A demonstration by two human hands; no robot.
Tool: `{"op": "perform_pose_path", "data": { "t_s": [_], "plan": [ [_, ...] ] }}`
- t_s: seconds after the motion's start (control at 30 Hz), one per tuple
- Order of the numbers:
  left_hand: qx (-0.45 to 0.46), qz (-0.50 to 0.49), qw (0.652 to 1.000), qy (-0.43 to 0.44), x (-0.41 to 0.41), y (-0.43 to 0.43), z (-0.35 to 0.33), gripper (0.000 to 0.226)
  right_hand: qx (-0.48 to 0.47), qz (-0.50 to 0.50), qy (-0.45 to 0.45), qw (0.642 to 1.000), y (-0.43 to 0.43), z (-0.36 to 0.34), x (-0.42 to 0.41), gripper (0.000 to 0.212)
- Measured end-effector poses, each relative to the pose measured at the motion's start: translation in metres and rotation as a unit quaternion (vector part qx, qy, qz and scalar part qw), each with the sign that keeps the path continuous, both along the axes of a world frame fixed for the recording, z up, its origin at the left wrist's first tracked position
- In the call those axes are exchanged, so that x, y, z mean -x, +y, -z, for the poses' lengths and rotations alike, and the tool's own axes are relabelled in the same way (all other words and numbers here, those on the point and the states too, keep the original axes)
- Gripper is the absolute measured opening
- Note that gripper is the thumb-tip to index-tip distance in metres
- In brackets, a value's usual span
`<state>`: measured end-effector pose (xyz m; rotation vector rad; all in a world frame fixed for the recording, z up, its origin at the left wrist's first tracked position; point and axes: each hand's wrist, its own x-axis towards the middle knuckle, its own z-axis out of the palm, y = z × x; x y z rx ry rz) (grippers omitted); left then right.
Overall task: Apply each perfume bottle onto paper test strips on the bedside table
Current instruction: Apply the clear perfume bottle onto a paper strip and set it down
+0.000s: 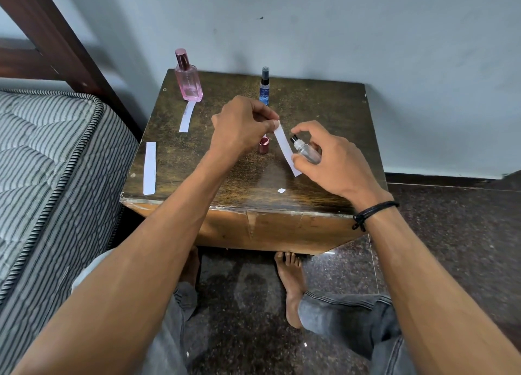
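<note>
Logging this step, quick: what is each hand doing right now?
Left hand: pinches the top end of a paper strip.
Right hand: grips a small clear bottle, with its nozzle close to the strip.

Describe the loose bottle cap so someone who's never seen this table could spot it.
On the dark wooden bedside table, look mid-top, beside the left hand. The cap stands there alone: small, shiny pink, on no bottle, unlike the one on the pink bottle behind.
</note>
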<state>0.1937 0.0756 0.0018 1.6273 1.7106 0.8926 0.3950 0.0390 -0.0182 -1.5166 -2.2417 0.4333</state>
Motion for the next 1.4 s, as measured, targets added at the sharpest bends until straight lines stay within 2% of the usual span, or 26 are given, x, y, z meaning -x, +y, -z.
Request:
{"op": "perform_pose_path", "data": {
  "t_s": [0.2,0.4,0.67,0.93,1.13,1.27,1.4],
  "plan": [
    [-0.002,0.016,1.0,-0.013,-0.002,-0.002,0.001,0.015,-0.006,-0.014,-0.004,1.0,-0.001,0.006,0.006,0.041],
    [-0.001,0.016,0.999,-0.031,-0.001,-0.001,0.0,0.011,0.004,-0.018,-0.029,0.999,-0.001,0.005,0.005,0.038],
    [0.0,-0.002,1.0,-0.03,0.009,0.004,0.0,0.007,0.069,-0.035,-0.055,0.995,0.001,-0.006,-0.006,0.037],
    [-0.004,0.002,1.0,0.012,0.008,0.003,0.0,0.016,0.073,-0.027,-0.039,0.996,0.004,-0.008,-0.018,0.04],
    [-0.009,0.003,1.0,0.028,0.007,0.003,0.0,0.008,0.065,-0.039,-0.039,0.996,0.003,-0.009,-0.015,0.047],
    [-0.011,0.009,0.999,0.04,0.008,0.003,0.0,0.018,0.062,-0.041,-0.041,0.996,0.003,-0.008,-0.013,0.041],
    [-0.019,0.01,0.999,0.045,0.008,0.003,0.002,0.011,0.057,-0.043,-0.041,0.997,0.003,-0.004,-0.01,0.039]
  ]
}}
